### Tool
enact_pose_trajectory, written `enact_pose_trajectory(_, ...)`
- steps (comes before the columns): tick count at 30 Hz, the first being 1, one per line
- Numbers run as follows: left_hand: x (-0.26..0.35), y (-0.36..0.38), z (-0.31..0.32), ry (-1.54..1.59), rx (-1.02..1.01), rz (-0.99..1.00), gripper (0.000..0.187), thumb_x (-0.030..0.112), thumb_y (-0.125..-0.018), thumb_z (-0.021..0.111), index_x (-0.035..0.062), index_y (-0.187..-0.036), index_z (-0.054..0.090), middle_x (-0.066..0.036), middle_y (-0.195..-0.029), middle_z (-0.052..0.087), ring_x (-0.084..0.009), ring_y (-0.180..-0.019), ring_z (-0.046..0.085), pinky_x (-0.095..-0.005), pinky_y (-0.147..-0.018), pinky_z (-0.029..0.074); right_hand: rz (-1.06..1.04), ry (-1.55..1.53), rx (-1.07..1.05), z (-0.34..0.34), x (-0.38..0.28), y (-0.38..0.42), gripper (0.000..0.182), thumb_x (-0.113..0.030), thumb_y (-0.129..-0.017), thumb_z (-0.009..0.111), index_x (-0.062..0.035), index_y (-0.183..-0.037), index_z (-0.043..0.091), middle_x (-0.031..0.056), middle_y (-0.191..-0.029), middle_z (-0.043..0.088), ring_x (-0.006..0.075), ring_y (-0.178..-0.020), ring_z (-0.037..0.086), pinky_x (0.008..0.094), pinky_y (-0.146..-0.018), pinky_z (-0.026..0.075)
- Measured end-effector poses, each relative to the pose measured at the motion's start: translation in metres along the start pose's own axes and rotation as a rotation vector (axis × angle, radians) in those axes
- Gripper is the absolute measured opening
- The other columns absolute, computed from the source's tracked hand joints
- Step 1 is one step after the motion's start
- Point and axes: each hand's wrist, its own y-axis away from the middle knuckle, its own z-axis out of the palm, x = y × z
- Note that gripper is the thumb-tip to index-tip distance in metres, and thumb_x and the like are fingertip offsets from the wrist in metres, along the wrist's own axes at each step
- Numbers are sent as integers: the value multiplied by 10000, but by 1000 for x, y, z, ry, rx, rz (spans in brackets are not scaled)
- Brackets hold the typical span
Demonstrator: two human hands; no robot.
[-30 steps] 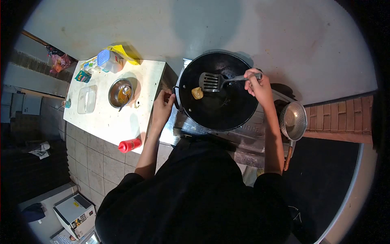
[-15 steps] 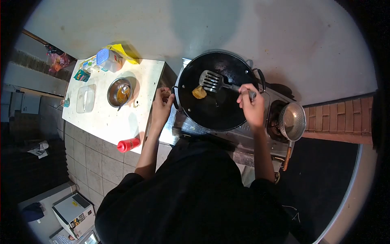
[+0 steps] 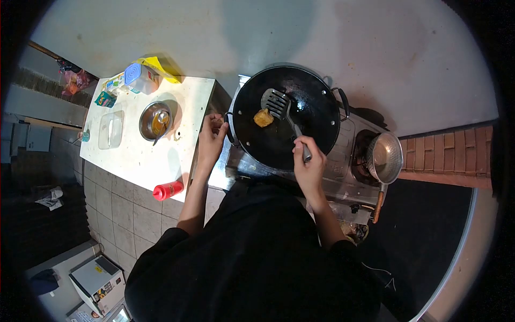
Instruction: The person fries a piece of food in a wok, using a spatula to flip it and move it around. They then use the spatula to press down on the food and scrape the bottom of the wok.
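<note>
My right hand (image 3: 310,163) is closed around the grey handle of a slotted metal spatula (image 3: 276,104). The spatula's head lies inside a large black wok (image 3: 316,129) on the stove, against the right side of a browned piece of food (image 3: 263,118). This piece sits toward the wok's left side, where the surface looks dark and shiny. With fingers curled, my left hand (image 3: 212,137) is at the wok's left handle (image 3: 231,129), thumb and index finger meeting its outer edge. Exactly how the fingers grip it is partly hidden.
A ladle-like pan (image 3: 385,158) with a wooden handle stands on the right burner. The white table (image 3: 188,102) at left bears a metal bowl (image 3: 144,121) with a spoon, a clear plastic container (image 3: 104,131), a blue-lidded tub (image 3: 142,78) and a red bottle (image 3: 168,190).
My right hand has moved left and toward my body, turning the spatula so its handle points toward me. The spatula head now meets the food. My left hand stays at the wok handle.
</note>
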Motion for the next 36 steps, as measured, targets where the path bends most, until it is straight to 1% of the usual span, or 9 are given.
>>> enact_pose_trajectory(2, -1, -1, 0, -23, -3, -3, 315, 114, -984, 687, 9, -1249, 551, -127, -924, 702, -179, -852, 677, -318, -748, 520, -54, 18, 2, 3, -8, 5, 105, -33, -948, 659, -1, -1048, 646, 173, -934, 697, 334, -858, 716, 379, -766, 547)
enact_pose_trajectory(4, -1, -1, 0, -17, -7, -1, 313, 110, -984, 687, 10, -1247, 551, -125, -924, 701, -180, -848, 675, -317, -747, 521, -170, 46, -15, 6, -13, 8, 117, -15, -937, 665, -3, -1049, 637, 166, -923, 670, 336, -835, 697, 380, -746, 543)
enact_pose_trajectory(5, -1, -1, 0, -11, -9, 1, 311, 106, -983, 687, 10, -1246, 550, -123, -923, 699, -180, -843, 673, -316, -747, 521, -170, 46, -13, 5, -15, 10, 117, -15, -937, 665, -3, -1049, 637, 166, -923, 670, 336, -835, 697, 380, -746, 543)
enact_pose_trajectory(7, 3, -2, -1, -6, -10, -5, 309, 102, -983, 687, 11, -1244, 550, -120, -923, 696, -178, -843, 669, -314, -749, 520, -240, 83, -78, 4, -19, 15, 139, 0, -921, 678, -9, -1052, 632, 150, -895, 641, 329, -805, 679, 378, -726, 540)
enact_pose_trajectory(11, 2, -2, 1, 21, -7, 2, 303, 93, -983, 686, 13, -1241, 548, -109, -924, 687, -170, -843, 657, -309, -758, 518, -265, 89, -132, 1, -23, 23, 166, 8, -902, 697, -21, -1054, 637, 150, -891, 634, 319, -787, 665, 389, -705, 536)
enact_pose_trajectory(15, 3, -1, 0, 14, -5, -3, 300, 89, -983, 686, 13, -1239, 549, -108, -931, 685, -164, -848, 652, -308, -761, 517, -267, 103, -112, 1, -20, 23, 174, 13, -900, 692, -28, -1060, 637, 146, -896, 629, 314, -796, 664, 392, -705, 537)
enact_pose_trajectory(21, -4, -2, 0, 18, -15, 17, 255, 89, -984, 679, 6, -1197, 566, -101, -915, 690, -154, -821, 652, -304, -733, 511, -243, 56, -178, 8, -21, 24, 182, 18, -901, 686, -30, -1068, 634, 142, -903, 619, 315, -806, 662, 399, -708, 534)
enact_pose_trajectory(26, -8, 0, 2, -30, -10, 35, 221, 102, -980, 684, 11, -1152, 580, -97, -880, 707, -154, -774, 662, -301, -696, 494, -247, 51, -164, 12, -16, 23, 181, 14, -898, 694, -32, -1062, 634, 139, -900, 617, 312, -801, 659, 395, -705, 532)
enact_pose_trajectory(36, -16, -3, 7, -63, 0, 51, 217, 122, -983, 680, 18, -1147, 583, -118, -857, 721, -184, -761, 675, -323, -680, 498, -264, 23, -142, 17, -11, 12, 161, 24, -906, 681, -19, -1054, 634, 146, -888, 612, 312, -780, 653, 388, -686, 521)
